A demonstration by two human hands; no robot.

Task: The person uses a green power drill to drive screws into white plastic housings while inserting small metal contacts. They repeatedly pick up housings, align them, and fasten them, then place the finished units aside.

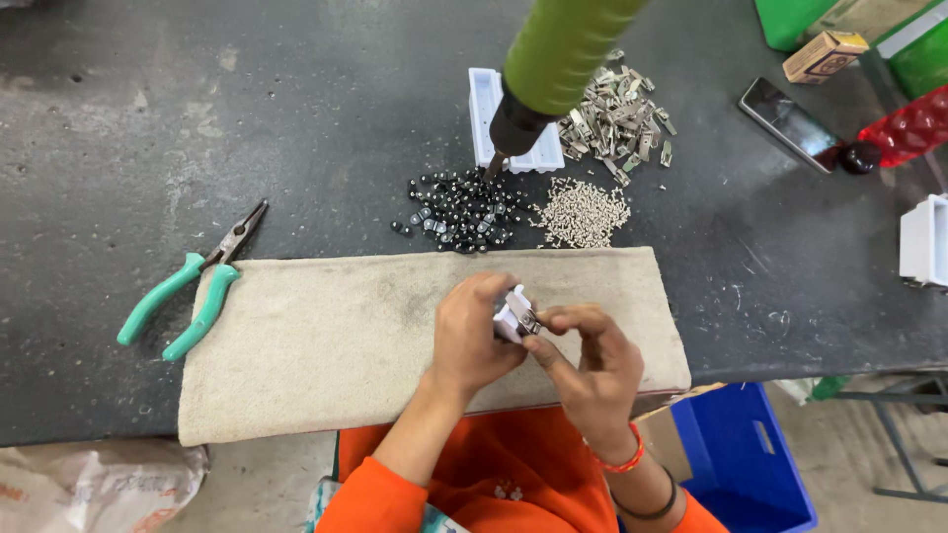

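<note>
My left hand [474,336] grips a small white plastic block [511,318] over a beige cloth [316,336] spread on the dark workbench. Against the block, my right hand [585,360] pinches a small metal clip [526,318] between thumb and fingers. Both hands meet near the cloth's front right part. Beyond the cloth lie a pile of small black pieces [459,212], a heap of tiny pale screws [583,212] and a heap of metal clips [620,114].
A green hanging power screwdriver [548,69] points down over a white tray [486,109]. Teal-handled pliers [193,286] lie left of the cloth. A phone [788,123], a red bottle [904,128], a small box [825,54] and a white part [926,242] sit right. A blue crate [746,459] stands below the bench.
</note>
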